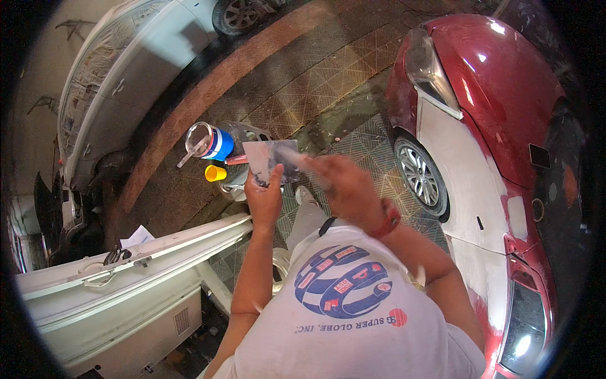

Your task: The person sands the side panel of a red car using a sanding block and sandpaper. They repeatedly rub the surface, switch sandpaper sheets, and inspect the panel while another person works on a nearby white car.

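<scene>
Head view: the plate (260,155) is sitting in front of the person's torso, its long axis running left to right and one long edge facing away from the body. The left hand (264,199) is gripping its near side, thumb lying over the top face, which is showing a dark smear. The right hand (350,189) is hovering by the plate's right end, fingers curling toward a pale streak (293,155); blur is smudging both, so whether it is pinching something cannot be told. The left fingers are mostly hiding beneath the plate.

Leftward, a blue can (219,144) is standing near a yellow cup (215,173), a stick (191,153) slanting across its mouth. A red bar (237,160) is disappearing behind the plate. A red car (486,69) is filling the right, a white car (139,63) the upper left, the dark rim cutting both off. A white panel (180,249) is reaching close to the left forearm.
</scene>
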A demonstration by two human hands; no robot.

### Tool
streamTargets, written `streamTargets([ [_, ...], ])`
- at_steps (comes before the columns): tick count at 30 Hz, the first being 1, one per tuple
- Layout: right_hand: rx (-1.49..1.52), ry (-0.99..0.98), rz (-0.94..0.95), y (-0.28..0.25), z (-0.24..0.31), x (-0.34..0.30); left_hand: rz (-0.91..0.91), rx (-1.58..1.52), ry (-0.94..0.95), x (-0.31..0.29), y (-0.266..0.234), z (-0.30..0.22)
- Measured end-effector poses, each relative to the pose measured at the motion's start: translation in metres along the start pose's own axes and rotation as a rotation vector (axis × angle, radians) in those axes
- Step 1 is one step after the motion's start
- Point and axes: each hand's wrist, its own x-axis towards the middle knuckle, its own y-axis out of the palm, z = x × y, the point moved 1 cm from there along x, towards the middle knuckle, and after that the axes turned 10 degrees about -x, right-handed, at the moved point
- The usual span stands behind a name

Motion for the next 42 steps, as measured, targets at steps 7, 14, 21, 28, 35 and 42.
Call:
streamTargets([
  [7,-0.236,0.385,0.475,0.060,-0.110,-0.027,0.178,-0.116,-0.144,-0.027,0.010,-0.011],
  [14,0.472,0.376,0.283,0.045,-0.123,-0.016,0.276,-0.403,-0.385,-0.023,0.009,0.005],
  [21,0.421,0.394,0.576,0.026,-0.103,0.003,0.068,-0.567,-0.258,0.004,-0.013,0.006],
  [28,0.502,0.426,0.522,0.023,-0.082,0.010,0.403,-0.200,-0.309,-0.011,-0.003,-0.001],
  [35,0.521,0.240,0.087,0.009,-0.080,-0.014,-0.165,-0.361,0.081,0.025,-0.034,0.000],
  [42,0.753,0.561,0.295,-0.001,-0.067,-0.029,0.292,-0.271,-0.195,0.024,0.024,0.002],
])
